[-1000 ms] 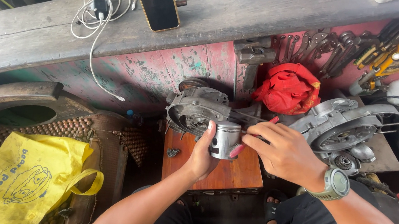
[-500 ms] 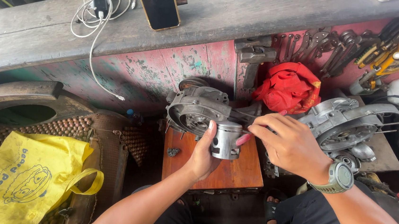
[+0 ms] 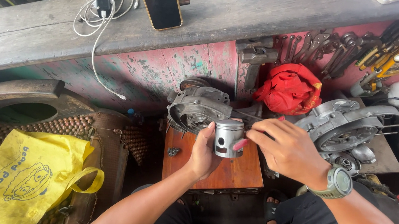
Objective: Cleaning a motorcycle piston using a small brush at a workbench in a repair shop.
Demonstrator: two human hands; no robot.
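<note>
My left hand [image 3: 203, 151] holds a grey metal piston [image 3: 228, 137] upright over a small wooden stool [image 3: 232, 174]. My right hand [image 3: 289, 150], with a grey watch on the wrist, grips a thin tool with a pink handle [image 3: 241, 143] whose end rests against the piston's side. Just behind the piston sits a grey engine crankcase half [image 3: 195, 109]. A second crankcase half [image 3: 345, 126] lies to the right of my right hand.
A red cloth [image 3: 289, 88] hangs by the pink wall. Wrenches and pliers [image 3: 356, 53] hang at the upper right. On the wooden bench top lie a phone [image 3: 160, 2] and a white charger cable [image 3: 101, 9]. A yellow bag [image 3: 26, 174] sits at lower left.
My right hand has shifted slightly and brought the pink-handled tool against the piston's side. The left hand keeps the piston in almost the same place.
</note>
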